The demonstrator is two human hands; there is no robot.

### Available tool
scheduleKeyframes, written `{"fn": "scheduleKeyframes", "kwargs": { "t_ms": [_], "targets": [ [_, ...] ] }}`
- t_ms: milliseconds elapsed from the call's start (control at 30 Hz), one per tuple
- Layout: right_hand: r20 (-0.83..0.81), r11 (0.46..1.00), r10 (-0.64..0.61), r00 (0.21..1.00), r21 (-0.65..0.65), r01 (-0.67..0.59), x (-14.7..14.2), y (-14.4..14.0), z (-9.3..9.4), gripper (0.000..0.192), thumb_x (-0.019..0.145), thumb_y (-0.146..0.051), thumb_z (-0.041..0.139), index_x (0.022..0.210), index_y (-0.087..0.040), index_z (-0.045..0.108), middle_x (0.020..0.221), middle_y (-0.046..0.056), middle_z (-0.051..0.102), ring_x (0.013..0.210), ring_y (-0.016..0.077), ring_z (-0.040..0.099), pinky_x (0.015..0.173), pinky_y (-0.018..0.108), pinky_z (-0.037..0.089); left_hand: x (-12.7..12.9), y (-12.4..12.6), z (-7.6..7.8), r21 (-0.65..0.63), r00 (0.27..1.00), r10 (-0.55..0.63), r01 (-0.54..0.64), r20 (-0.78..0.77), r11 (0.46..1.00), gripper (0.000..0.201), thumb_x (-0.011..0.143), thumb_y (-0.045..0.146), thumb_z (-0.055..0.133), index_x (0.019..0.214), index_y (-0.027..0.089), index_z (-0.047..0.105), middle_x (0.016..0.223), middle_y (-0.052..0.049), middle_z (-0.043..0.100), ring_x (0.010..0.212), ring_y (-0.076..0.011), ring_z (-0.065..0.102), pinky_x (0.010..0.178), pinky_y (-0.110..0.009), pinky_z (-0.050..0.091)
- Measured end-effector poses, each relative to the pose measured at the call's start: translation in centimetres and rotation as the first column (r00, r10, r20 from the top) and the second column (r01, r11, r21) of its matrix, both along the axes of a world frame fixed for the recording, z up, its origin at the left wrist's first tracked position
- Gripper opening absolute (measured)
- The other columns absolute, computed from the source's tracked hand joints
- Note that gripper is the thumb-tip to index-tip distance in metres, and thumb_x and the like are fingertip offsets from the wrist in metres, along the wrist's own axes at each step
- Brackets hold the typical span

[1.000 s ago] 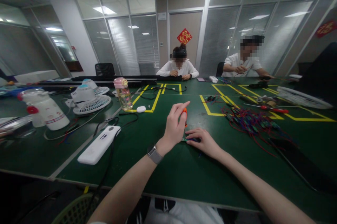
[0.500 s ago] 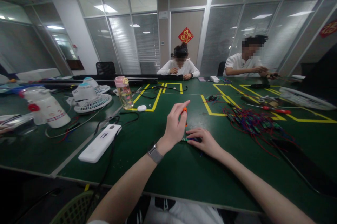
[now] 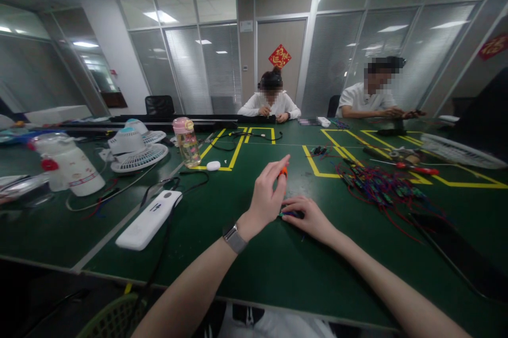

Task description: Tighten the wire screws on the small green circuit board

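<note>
My left hand (image 3: pixel 264 195) is closed around the orange handle of a screwdriver (image 3: pixel 283 172), held upright over the table, and my palm and fingers hide most of it. Just below, a small green circuit board (image 3: pixel 282 214) with thin wires lies on the green table. The fingertips of my right hand (image 3: pixel 311 220) pinch this board and hold it down. The screwdriver's tip is hidden behind my left hand, so its contact with the board cannot be seen.
To the right lie a heap of wired circuit boards (image 3: pixel 377 182), a red screwdriver (image 3: pixel 418 169) and a dark flat tray (image 3: pixel 452 253). At left are a white power bank (image 3: pixel 148 220), a pink-lidded bottle (image 3: pixel 187 142) and fans (image 3: pixel 138 157). Two people sit across the table.
My left hand has shifted slightly right and down with the screwdriver, now covering its shaft and more of the board. My right hand stays on the board.
</note>
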State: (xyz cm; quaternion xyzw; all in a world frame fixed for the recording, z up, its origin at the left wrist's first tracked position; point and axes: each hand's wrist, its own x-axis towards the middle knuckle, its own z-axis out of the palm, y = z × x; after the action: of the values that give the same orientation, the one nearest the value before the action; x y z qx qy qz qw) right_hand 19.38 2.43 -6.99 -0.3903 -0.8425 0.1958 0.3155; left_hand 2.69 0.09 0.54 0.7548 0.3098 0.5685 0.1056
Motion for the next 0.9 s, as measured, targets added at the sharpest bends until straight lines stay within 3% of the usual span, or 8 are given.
{"fn": "scheduleKeyframes", "kwargs": {
  "t_ms": [233,400,600,767,900],
  "targets": [
    [0.003,1.0,-0.011,1.0,-0.004,0.011,-0.02,-0.04,-0.17,0.015,0.077,-0.028,0.071,0.091,-0.026,0.077,0.107,0.006,0.073,0.103,0.0263,0.062,0.094,0.045,0.045,0.14,0.13,-0.19,0.043,0.992,0.122,-0.121,-0.028,0.992,0.03,0.09,0.022,0.056,0.12,0.022,0.059,0.098,-0.005,0.058,0.092,-0.0173,0.057,0.083,-0.031,0.048],
    [-0.003,1.0,-0.011,1.0,-0.005,0.011,-0.03,0.02,-0.25,0.015,0.077,-0.028,0.071,0.09,-0.025,0.076,0.106,0.006,0.073,0.102,0.026,0.063,0.094,0.044,0.044,0.16,0.03,-0.09,0.039,0.998,0.056,-0.055,-0.039,0.998,0.038,0.093,0.013,0.045,0.129,0.022,0.051,0.11,-0.006,0.058,0.101,-0.0166,0.056,0.09,-0.031,0.047],
    [-0.015,0.999,-0.028,0.999,-0.034,0.027,-0.01,-0.04,-0.2,0.014,0.075,-0.028,0.072,0.088,-0.024,0.076,0.106,0.006,0.073,0.103,0.0266,0.062,0.095,0.044,0.043,0.03,0.2,-0.1,0.025,0.99,0.133,-0.132,-0.041,0.991,0.03,0.091,0.02,0.054,0.12,0.023,0.059,0.102,-0.005,0.055,0.093,-0.0168,0.057,0.085,-0.031,0.049],
    [-0.022,0.998,-0.026,0.999,-0.049,0.025,-0.03,-0.17,0.07,0.013,0.076,-0.029,0.071,0.087,-0.024,0.076,0.105,0.007,0.073,0.103,0.0261,0.062,0.095,0.044,0.043,0.02,0.26,0.02,0.023,0.999,0.042,-0.041,-0.03,0.999,0.039,0.092,0.012,0.045,0.129,0.023,0.051,0.119,-0.008,0.056,0.11,-0.0188,0.055,0.096,-0.036,0.046],
    [-0.009,0.997,-0.043,0.999,-0.062,0.042,-0.11,-0.3,0.34,0.011,0.076,-0.028,0.071,0.084,-0.023,0.076,0.105,0.007,0.073,0.102,0.0262,0.063,0.095,0.044,0.043,0.12,0.21,-0.11,0.039,0.995,0.097,-0.096,-0.013,0.995,0.034,0.09,0.013,0.051,0.123,0.022,0.056,0.106,-0.006,0.059,0.097,-0.0171,0.058,0.088,-0.032,0.049]
  ]
}}
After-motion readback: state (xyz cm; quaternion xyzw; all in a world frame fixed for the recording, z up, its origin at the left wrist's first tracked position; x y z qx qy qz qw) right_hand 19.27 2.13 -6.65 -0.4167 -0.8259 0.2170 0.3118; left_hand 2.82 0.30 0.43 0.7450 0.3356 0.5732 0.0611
